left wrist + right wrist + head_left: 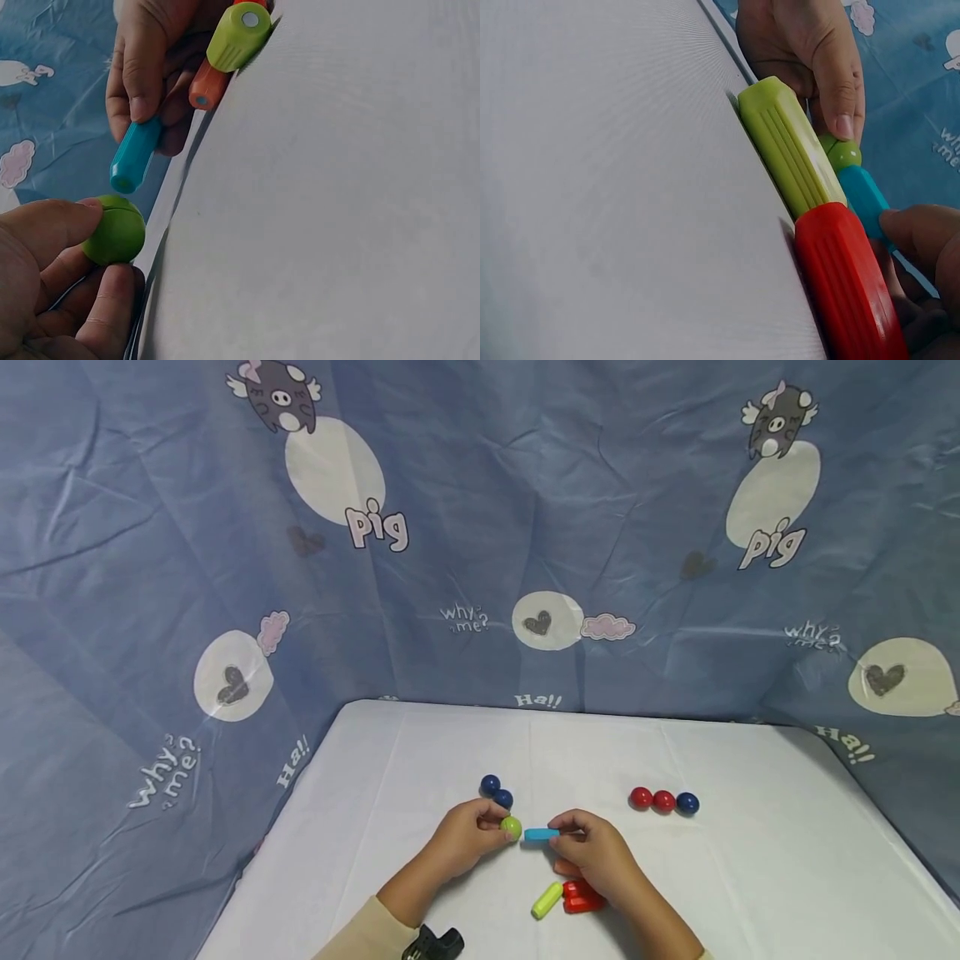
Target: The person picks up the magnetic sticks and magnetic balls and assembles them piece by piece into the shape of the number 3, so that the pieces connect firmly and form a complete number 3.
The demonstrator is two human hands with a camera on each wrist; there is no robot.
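Observation:
My left hand [465, 842] pinches a green ball [512, 828] between thumb and fingers, near the middle of the white table. To its right, my right hand [603, 853] pinches a light blue magnetic stick [539, 834], one end pointing at the ball. In the left wrist view a small gap separates the stick [135, 159] from the ball [115, 232]. Nearer the body lie a lime green stick [547, 900] and red sticks [581, 897], below the right hand. An orange stick [208, 86] shows beside the lime one in the left wrist view.
Two dark blue balls [497, 791] sit just beyond my left hand. Two red balls [652, 799] and one dark blue ball [687, 803] stand in a row at the right. A patterned blue cloth [465, 527] hangs behind the table [420, 743].

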